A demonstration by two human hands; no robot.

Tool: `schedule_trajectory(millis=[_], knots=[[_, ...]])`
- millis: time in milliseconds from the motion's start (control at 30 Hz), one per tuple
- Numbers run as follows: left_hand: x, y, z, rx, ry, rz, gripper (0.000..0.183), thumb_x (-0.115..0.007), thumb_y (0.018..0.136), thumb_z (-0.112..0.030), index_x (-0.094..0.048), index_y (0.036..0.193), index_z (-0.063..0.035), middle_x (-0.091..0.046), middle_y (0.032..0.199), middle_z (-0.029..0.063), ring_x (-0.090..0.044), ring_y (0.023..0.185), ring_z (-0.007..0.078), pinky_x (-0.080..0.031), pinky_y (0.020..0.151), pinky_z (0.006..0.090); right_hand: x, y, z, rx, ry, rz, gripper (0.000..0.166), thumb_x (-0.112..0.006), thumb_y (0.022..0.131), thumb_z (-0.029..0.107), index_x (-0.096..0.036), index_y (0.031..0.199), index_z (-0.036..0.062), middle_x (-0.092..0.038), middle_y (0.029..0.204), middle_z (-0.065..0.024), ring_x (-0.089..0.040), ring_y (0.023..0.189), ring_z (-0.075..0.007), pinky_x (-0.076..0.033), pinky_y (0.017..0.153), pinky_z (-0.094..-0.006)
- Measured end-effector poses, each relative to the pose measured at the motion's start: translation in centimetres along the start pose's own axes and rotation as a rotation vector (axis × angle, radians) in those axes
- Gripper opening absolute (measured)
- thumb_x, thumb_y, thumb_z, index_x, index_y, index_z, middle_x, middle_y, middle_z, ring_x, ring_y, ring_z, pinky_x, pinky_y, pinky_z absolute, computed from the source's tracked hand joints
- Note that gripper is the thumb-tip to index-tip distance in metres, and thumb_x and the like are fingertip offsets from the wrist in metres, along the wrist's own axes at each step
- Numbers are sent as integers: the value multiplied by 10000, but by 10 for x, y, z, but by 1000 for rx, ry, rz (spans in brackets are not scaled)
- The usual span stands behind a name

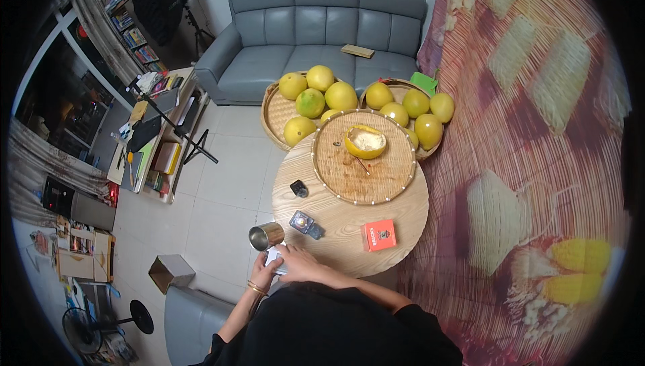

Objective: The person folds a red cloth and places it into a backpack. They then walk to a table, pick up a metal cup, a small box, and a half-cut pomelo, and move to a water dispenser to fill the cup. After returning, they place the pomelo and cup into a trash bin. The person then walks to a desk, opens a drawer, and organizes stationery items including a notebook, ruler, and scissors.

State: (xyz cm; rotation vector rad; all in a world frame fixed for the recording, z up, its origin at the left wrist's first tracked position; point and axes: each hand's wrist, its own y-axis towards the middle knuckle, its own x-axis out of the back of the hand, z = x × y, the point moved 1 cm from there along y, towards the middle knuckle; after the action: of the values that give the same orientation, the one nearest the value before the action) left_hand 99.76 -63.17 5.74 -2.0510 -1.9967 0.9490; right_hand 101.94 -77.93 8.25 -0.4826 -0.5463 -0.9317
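Observation:
My left hand (264, 271), with bangles at the wrist, grips a small white object (274, 255) near the round table's lower left edge. My right hand (298, 261) rests on the same object from the other side; its fingers partly cover it, so its kind cannot be told. Just beyond my hands a metal cup (266, 236) lies tilted, its opening towards the left. Close by on the wooden table (332, 252) are a small dark device with a round, shiny part (302, 222), a small black object (299, 188) and a red box bearing writing (379, 235).
A flat woven bamboo tray (335, 184) on the table holds a hollowed pomelo rind (365, 143). Beyond it, two bamboo baskets hold several pomelos (341, 95). A grey sofa (262, 69) stands behind; a tripod (174, 125) and an open box (171, 271) are at the left.

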Motion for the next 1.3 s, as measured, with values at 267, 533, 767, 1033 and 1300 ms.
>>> schedule_trajectory(millis=[267,533,767,1033,1300], knots=[[0,-8,-3,-28,-47,-95,304,-627,761,-51,-460,1012,-11,-538,927,55,-542,829,138,-457,729,262,111,48,-197,-415,-121,-476,202,-582,779,268,-651,822,83,-641,793,-122,-624,731,-269,-485,617,-363],[6,-31,1,23,14,-248,282,-628,752,-62,-460,974,-22,-536,885,50,-534,807,131,-455,696,262,137,106,-319,-604,-887,-667,164,-482,781,116,-630,795,46,-602,809,-138,-591,810,-266,-484,637,-375],[8,-39,7,23,-8,-327,287,-613,759,-57,-453,994,-21,-539,905,60,-541,824,147,-460,711,277,139,93,-304,-451,-764,-508,182,-492,788,112,-588,918,26,-612,812,-144,-597,769,-291,-479,645,-398],[17,-32,2,-5,-21,-305,315,-608,763,-61,-449,1033,-25,-542,930,63,-548,838,161,-470,720,295,144,34,-315,-561,746,-258,175,-541,767,7,-536,924,-70,-611,718,-205,-625,579,-274,-507,495,-332],[16,-39,1,-18,-42,-319,309,-612,763,-66,-450,1024,-34,-546,934,58,-551,831,156,-473,712,292,162,7,-299,-534,186,-151,33,-537,691,-12,-551,720,-5,-603,623,-106,-602,560,-163,-450,476,-257]])
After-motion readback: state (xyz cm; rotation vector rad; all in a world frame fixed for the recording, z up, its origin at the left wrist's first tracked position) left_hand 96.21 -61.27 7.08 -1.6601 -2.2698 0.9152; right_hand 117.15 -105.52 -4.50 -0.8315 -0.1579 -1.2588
